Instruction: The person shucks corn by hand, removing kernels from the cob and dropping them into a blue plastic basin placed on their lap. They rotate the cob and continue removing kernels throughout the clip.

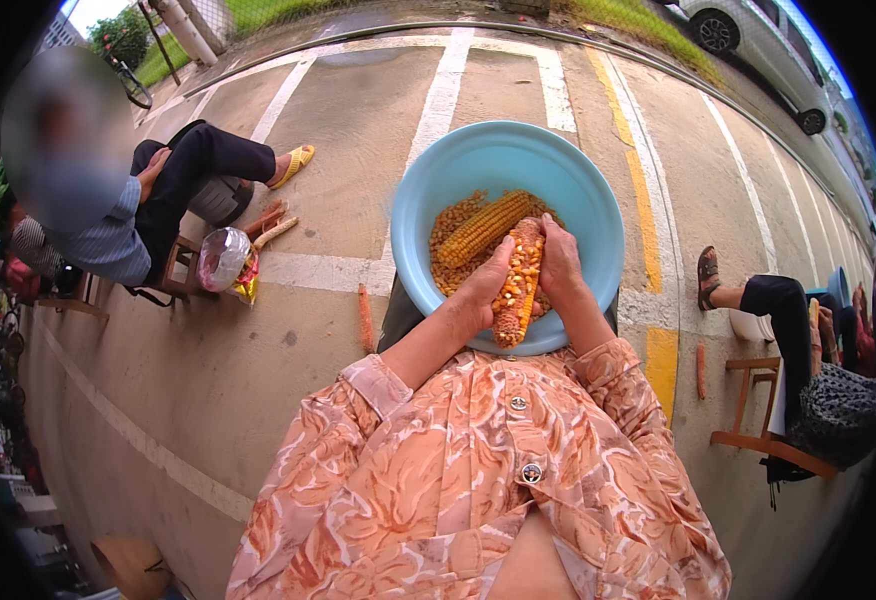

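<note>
Both hands grip one partly shelled ear of dried corn (519, 281), tilted over the near side of a light blue plastic basin (498, 142). My left hand (487, 289) holds it from the left, and my right hand (560, 255) wraps its upper right side. Bare reddish cob shows between the kernels still on it. A second ear (484, 229), covered in yellow kernels, lies in the basin on a bed of loose corn kernels (449, 217). The basin rests on my lap.
Bare cobs (365, 319) (700, 371) lie on the concrete at either side. On the left a seated person (100, 217) is near a clear plastic container (222, 259) and a dark bucket (220, 201). Another seated person (783, 307) is at right, by a wooden stool (745, 405).
</note>
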A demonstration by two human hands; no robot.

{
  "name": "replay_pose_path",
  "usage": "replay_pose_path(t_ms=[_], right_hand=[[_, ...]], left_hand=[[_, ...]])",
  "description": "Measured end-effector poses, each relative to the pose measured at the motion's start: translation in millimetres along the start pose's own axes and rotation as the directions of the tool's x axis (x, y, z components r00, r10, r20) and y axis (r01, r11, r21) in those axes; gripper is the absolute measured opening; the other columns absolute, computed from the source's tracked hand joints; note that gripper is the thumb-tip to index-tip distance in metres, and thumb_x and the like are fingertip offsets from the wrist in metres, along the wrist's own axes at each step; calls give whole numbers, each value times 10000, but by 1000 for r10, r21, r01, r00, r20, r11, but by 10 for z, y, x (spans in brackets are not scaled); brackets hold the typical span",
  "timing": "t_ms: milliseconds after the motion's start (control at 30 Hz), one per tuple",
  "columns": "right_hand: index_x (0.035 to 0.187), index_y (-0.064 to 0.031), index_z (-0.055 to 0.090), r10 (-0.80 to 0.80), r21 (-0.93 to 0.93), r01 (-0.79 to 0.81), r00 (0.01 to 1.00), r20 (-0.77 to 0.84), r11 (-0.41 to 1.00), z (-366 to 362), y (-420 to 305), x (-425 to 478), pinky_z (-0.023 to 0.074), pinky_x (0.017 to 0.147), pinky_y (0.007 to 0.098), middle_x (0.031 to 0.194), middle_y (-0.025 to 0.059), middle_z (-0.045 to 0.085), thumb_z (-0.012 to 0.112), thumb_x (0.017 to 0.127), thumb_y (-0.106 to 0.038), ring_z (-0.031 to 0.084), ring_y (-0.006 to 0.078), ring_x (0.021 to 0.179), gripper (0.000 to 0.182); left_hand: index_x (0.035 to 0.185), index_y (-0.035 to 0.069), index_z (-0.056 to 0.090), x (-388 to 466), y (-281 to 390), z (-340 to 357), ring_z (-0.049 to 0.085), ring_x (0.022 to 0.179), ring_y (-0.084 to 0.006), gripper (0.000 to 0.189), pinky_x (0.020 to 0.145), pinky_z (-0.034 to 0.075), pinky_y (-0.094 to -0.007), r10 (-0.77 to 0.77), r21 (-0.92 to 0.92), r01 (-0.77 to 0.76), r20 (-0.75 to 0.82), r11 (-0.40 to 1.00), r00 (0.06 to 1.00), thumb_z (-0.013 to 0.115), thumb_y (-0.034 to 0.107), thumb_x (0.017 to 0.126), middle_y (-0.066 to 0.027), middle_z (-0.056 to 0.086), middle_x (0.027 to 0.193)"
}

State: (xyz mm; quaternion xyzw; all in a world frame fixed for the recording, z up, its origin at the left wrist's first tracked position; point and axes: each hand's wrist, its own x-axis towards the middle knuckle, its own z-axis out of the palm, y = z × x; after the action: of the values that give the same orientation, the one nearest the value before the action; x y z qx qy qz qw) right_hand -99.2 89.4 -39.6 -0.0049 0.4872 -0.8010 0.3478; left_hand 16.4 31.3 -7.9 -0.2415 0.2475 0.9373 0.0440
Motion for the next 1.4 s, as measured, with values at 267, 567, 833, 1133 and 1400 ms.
replay_pose_path(t_ms=[267, 567, 833, 1133, 1400], right_hand=[[1015, 63, 587, -49, -110, 63, 991, 126, 992, -13, -49, -86, 486, 716, 265, 891, 103, 615, 512, 821, -98, 587, 153, 763, 263], [1067, 90, 544, 110, 51, -110, 994, -5, 993, -123, 31, 132, 497, 752, 300, 975, 142, 604, 490, 871, -83, 594, 193, 844, 266], [1089, 89, 541, -97, -229, 137, 979, 177, 964, -22, -29, -122, 504, 756, 287, 981, 154, 605, 524, 842, -59, 602, 186, 832, 288], [968, 54, 569, 109, 133, -117, 992, 64, 984, -120, 45, 136, 486, 751, 336, 899, 126, 591, 463, 891, -111, 579, 215, 810, 211], [1083, 101, 543, -65, -147, 93, 980, 186, 985, 32, -102, -164, 504, 687, 248, 954, 125, 620, 514, 831, -60, 604, 145, 778, 300]], left_hand=[[1107, 139, 474, 1, -21, -36, 605, 644, -187, 463, 498, 548, -376, 10, -28, -9, 20, 1000, 1000, 317, 530, 916, -48, 595, 861], [1104, 131, 477, 55, -33, -60, 595, 621, -189, 493, 515, 546, -395, -21, 32, 22, -12, 999, 1000, 305, 550, 909, -67, 593, 828], [1098, 124, 484, 57, -35, -61, 595, 632, -203, 510, 514, 544, -382, 46, -20, -47, -28, 999, 999, 290, 557, 909, -62, 591, 838], [1116, 127, 464, 23, -27, -47, 595, 598, -211, 489, 478, 543, -370, 28, 41, -29, 22, 999, 999, 315, 544, 910, -60, 589, 846], [1027, 117, 507, 1, 27, -37, 579, 561, -240, 524, 452, 510, -386, -2, 0, 2, -46, 1000, 999, 282, 574, 902, -80, 573, 748]])
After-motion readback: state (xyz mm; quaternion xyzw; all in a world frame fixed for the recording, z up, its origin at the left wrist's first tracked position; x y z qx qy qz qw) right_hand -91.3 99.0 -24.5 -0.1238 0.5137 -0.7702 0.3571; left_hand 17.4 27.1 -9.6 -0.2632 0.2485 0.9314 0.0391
